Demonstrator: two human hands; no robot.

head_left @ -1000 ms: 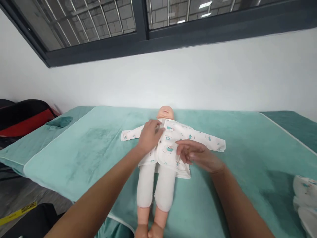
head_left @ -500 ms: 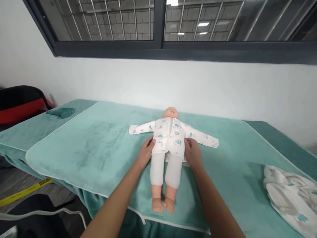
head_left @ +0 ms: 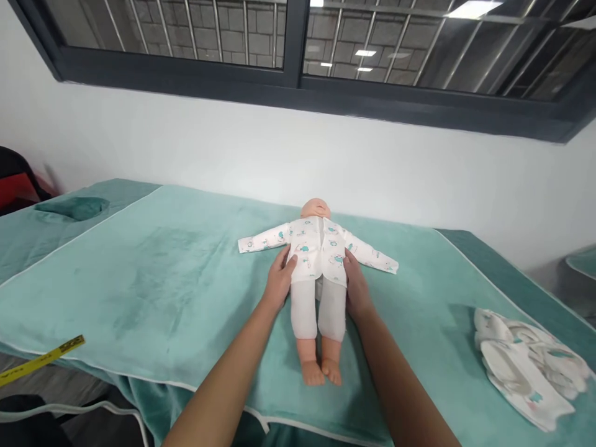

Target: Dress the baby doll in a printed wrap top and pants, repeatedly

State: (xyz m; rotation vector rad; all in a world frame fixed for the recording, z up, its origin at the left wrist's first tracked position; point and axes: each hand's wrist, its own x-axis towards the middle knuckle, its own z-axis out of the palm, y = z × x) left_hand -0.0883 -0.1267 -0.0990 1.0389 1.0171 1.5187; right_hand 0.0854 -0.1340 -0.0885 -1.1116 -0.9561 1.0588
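Note:
A baby doll point(head_left: 307, 310) lies on its back on a green bed cover, its head by the wall and its feet towards me. It wears a white printed jacket point(head_left: 307, 257), closed at the chest, with both sleeves spread outwards, and white leg coverings down to the shins. My left hand point(head_left: 279, 278) grips the doll's waist on the left, thumb on the jacket. On the opposite side my right hand point(head_left: 356, 287) holds the waist, its thumb against the jacket's edge. The fingers of both hands are partly hidden at the doll's sides.
A bundle of white printed baby clothing point(head_left: 526, 366) lies on the cover point(head_left: 139, 279) at right. Behind the bed are a white wall and a dark-framed window point(head_left: 298, 77). A yellow strip point(head_left: 41, 360) and a pale cable point(head_left: 93, 406) show at lower left.
The doll's legs and feet have swung to the right. Both hands have stayed at its waist, closing further around the sides. The camera view has tilted and shifted.

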